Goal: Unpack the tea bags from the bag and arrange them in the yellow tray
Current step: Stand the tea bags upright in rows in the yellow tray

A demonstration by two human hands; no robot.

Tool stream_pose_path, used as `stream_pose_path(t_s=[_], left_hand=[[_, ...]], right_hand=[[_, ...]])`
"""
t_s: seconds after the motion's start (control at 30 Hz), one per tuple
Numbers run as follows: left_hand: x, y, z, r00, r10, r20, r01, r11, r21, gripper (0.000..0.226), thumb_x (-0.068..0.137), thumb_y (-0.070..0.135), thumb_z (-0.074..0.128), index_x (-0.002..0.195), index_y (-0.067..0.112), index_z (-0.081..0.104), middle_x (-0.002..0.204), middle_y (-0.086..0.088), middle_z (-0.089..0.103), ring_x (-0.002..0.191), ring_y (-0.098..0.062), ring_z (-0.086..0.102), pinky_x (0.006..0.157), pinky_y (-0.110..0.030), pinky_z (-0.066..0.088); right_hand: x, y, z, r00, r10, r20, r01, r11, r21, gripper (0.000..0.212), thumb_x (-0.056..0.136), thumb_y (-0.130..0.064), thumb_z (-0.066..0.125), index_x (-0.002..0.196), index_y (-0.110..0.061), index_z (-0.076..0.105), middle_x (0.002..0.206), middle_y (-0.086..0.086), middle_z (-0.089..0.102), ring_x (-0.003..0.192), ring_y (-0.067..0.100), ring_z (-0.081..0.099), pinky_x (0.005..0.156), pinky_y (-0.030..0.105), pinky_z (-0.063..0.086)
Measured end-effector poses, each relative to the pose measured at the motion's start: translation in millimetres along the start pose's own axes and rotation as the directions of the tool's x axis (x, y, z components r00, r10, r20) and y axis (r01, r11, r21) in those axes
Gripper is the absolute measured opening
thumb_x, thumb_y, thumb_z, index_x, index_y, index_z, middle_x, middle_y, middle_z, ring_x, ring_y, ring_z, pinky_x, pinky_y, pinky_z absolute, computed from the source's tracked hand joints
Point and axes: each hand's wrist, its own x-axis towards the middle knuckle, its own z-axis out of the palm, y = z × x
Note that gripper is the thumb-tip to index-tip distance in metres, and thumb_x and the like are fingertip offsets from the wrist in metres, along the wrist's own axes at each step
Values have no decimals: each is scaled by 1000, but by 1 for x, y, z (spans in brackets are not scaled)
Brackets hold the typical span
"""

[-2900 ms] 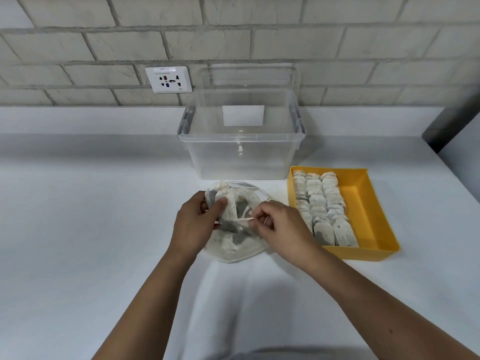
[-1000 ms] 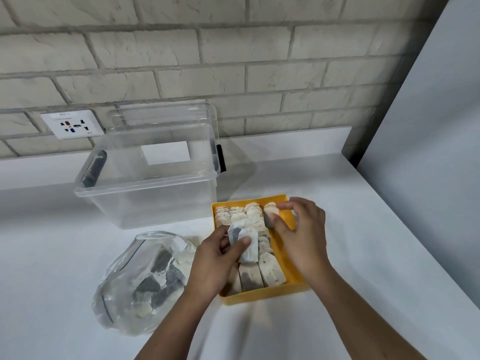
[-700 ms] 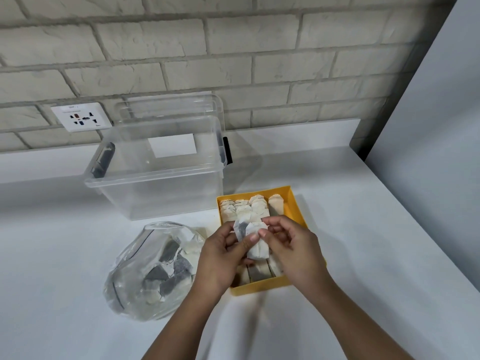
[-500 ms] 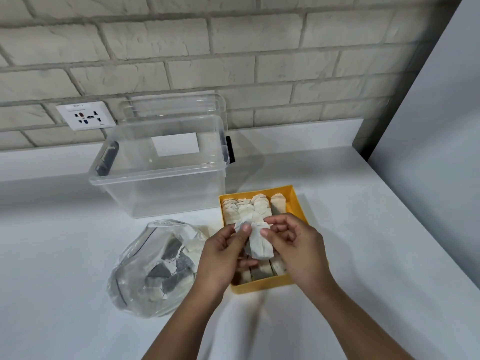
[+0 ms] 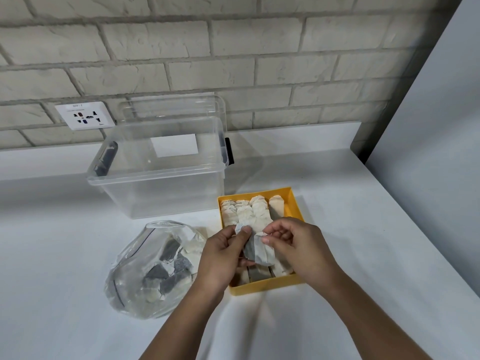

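Counting what sits on the white counter (image 5: 363,229): one yellow tray (image 5: 267,287), one clear plastic bag (image 5: 135,276), one see-through storage tub (image 5: 161,193), plus one wall socket (image 5: 84,115) on the brick behind. Two hands are in the shot, both over the tray.

The packed tea bags (image 5: 244,213) run about four across at the tray's far end, but the hands cover the whole middle, so no real total from me. The loose tea bags (image 5: 168,278) left in the plastic bag are a jumbled heap seen through crinkled film, so they're also uncountable. Both forearms get cut off by the bottom edge.

The left hand (image 5: 220,258) comes in from below, thumb and curled fingers pinching the upper corner of the held tea bag (image 5: 259,253). The right hand (image 5: 298,250) comes from the right side, with its thumb and forefinger nipping the same paper and the other fingers loosely bent. The bag hangs just above the tray's rows, between both hands. I honestly can't tell whether it's one bag or two stuck together.

The plastic bag lies just left of the tray, in front of the tub.
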Motion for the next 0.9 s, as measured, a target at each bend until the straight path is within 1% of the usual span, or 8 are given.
stream_pose_path(t_s=[0.07,0.23,0.33,0.4,0.53,0.63,0.77,0.9], left_hand=[[1,-1,1,1000,4,-2,-4,1000,-5,18,98,20,59,105,10,73,95,-10,78,85,-23,76,66,-31,63],[6,-7,-3,998,58,-40,-54,994,98,15,97,25,61,99,16,74,90,-12,78,90,-25,75,83,-45,61],[7,-5,-4,995,90,-37,-83,984,160,15,98,28,60,98,21,73,87,-1,79,87,-16,76,85,-43,60],[7,-5,-3,995,96,-36,-88,980,180,15,97,29,61,97,21,73,87,-4,79,86,-18,76,86,-45,60],[5,-5,-3,993,112,-21,-105,971,216,22,95,34,63,98,14,72,89,-25,73,88,-37,72,84,-49,58],[5,-5,-5,994,107,-10,-102,974,201,23,95,35,64,98,14,72,91,-30,70,86,-34,73,83,-46,59],[6,-7,-6,996,93,6,-92,978,187,48,80,59,67,98,15,71,92,-38,61,78,-28,63,85,-57,55],[7,-6,-6,997,77,-2,-76,985,155,31,91,41,67,99,12,71,94,-40,60,79,-26,62,84,-53,58]], right_hand=[[-1,3,-7,1000,-5,8,5,999,-33,9,79,-24,78,86,-22,72,81,-12,66,77,1,61,68,12,49],[8,14,-43,992,23,127,18,950,-312,9,83,-35,72,81,-29,65,97,-15,55,92,2,53,78,20,42],[33,19,-54,992,-1,123,77,786,-613,12,87,-42,66,88,-29,68,118,-12,52,116,10,41,94,27,40],[52,27,-50,992,-21,124,103,702,-704,15,88,-41,63,92,-28,70,134,-9,48,129,14,34,102,32,33],[84,50,-33,992,38,121,67,655,-752,15,90,-35,62,95,-26,73,152,-4,36,146,21,15,113,36,19],[95,58,-21,997,15,78,50,644,-764,15,89,-34,62,91,-26,74,153,-1,37,147,23,14,116,40,16],[101,54,-14,999,-38,37,53,652,-757,15,89,-33,62,93,-25,75,149,0,42,146,23,17,116,40,16],[106,36,-30,976,110,189,77,637,-767,11,89,-33,63,92,-29,73,154,-1,33,147,23,13,117,45,12]])
